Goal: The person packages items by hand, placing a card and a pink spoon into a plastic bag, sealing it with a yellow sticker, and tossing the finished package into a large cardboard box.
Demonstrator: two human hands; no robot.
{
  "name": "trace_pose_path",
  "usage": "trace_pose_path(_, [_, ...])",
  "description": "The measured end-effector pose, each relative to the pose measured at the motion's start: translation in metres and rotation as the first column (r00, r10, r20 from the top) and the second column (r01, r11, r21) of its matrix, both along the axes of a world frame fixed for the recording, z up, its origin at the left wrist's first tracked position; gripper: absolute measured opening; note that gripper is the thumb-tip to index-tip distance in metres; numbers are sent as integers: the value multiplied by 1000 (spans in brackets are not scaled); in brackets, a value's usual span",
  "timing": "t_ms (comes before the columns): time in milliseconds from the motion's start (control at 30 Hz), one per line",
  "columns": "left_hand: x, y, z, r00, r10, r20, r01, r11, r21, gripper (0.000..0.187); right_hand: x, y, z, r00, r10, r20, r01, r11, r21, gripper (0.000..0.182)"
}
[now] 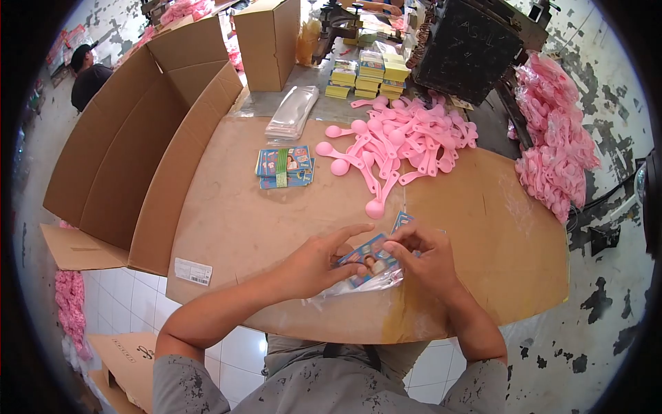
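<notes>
Near the front of the cardboard-covered table, my left hand (318,261) has its thumb and fingers closed on the left end of a blue printed card (374,259). My right hand (429,261) pinches the card's right upper side between thumb and fingertips. A clear plastic bag (378,283) lies around and below the card's lower edge. Just beyond my right hand, part of another blue card (402,219) shows; the hand hides the rest. Ahead of my hands lies a heap of pink plastic scoops (414,134).
Left of the scoops is a green-banded card bundle (283,168), with clear bags (292,114) behind it. Card stacks (370,65) and a black machine (469,52) stand at the back. A large open carton (183,165) borders the left; bagged pink items (552,131) hang right.
</notes>
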State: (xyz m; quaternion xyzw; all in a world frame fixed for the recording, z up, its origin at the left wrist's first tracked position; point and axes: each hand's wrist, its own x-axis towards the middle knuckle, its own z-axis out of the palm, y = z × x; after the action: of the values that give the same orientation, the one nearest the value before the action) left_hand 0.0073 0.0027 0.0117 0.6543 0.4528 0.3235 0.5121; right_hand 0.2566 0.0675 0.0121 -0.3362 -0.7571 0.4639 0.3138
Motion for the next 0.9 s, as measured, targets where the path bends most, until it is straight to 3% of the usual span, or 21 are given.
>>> trace_pose_path(67, [-1,0,-3,992,24,126,-12,996,-94,69,0,2,2,989,139,47,-142,988,56,20])
trace_pose_path(133, [-2,1,-7,994,35,100,-29,997,-68,67,-1,9,7,941,332,66,-336,940,53,17])
trace_pose_path(233, [-4,2,-8,988,76,131,-64,994,-94,64,-1,40,14,986,138,88,-140,990,16,20])
trace_pose_path(267, [-4,2,-8,984,93,154,-76,991,-113,63,-4,54,13,977,86,197,-135,959,250,24])
trace_pose_path(333, [-5,2,-9,982,80,168,-60,991,-118,61,-9,81,3,931,-87,353,-183,727,662,33])
trace_pose_path(433, [-8,3,-12,970,80,229,-52,991,-125,59,-11,103,-11,864,-143,482,-294,635,715,42])
trace_pose_path(533, [-12,5,-5,952,97,290,-50,985,-164,57,-3,98,5,843,-113,526,-331,661,673,31])
trace_pose_path(633, [-13,5,-8,941,120,317,-74,985,-154,55,12,79,34,911,-76,406,-143,865,482,21])
trace_pose_path(700, [-12,5,-10,943,125,309,-87,987,-134,54,15,59,54,951,-3,311,-121,917,379,18])
trace_pose_path(900, [-7,3,-7,968,118,221,-88,986,-139,54,15,35,63,986,77,147,-117,950,291,19])
